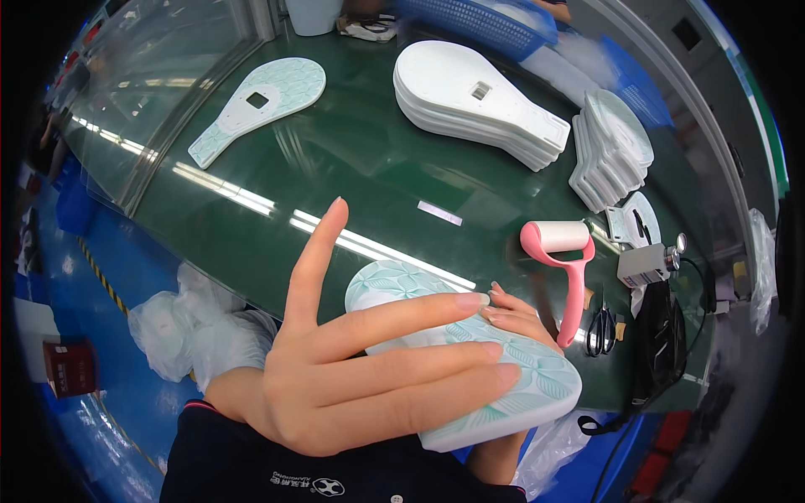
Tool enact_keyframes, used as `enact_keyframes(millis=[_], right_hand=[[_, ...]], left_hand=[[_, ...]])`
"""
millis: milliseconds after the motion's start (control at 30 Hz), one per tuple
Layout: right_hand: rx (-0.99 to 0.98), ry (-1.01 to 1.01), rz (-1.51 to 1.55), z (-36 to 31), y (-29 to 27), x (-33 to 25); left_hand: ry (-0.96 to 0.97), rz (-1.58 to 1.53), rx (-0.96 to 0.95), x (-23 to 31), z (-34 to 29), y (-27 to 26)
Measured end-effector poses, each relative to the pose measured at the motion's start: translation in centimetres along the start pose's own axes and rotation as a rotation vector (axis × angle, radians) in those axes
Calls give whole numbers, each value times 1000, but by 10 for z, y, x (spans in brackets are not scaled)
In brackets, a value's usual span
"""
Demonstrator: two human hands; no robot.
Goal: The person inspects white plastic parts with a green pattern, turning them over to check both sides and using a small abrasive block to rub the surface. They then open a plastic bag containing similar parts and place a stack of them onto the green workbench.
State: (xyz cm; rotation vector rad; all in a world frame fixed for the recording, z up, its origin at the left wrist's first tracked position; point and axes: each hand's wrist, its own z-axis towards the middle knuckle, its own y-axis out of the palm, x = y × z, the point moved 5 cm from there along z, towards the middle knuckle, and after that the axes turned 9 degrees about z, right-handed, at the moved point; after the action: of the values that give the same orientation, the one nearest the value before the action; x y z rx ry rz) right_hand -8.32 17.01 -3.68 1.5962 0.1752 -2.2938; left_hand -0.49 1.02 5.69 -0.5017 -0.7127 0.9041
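Left hand lying flat, fingers spread, smoothing over patterned mint paddle panel — right hand fingers clamped beneath, supporting; pink lint roller waiting near on tabletop.

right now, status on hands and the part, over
Left hand open, fingers spread over patterned paddle-shaped panel. Right hand holds it from behind, mostly hidden. Pink lint roller alongside, apart.
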Motion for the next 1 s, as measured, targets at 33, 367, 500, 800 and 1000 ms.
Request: enact_keyframes(millis=[33,367,500,800,1000], right_hand=[[0,-5,1,0,-1,0],[-56,-160,-150,10,-10,-14],[-46,-243,-154,12,-21,-21],[-127,-387,-401,13,9,-71],[25,-227,-329,5,-19,-45]], left_hand=[[7,2,26,2,1,0],[12,-31,-124,-13,-6,-3],[-34,-94,-120,-17,-9,2],[20,30,-196,-5,9,32],[-164,-351,36,-28,-6,25]])
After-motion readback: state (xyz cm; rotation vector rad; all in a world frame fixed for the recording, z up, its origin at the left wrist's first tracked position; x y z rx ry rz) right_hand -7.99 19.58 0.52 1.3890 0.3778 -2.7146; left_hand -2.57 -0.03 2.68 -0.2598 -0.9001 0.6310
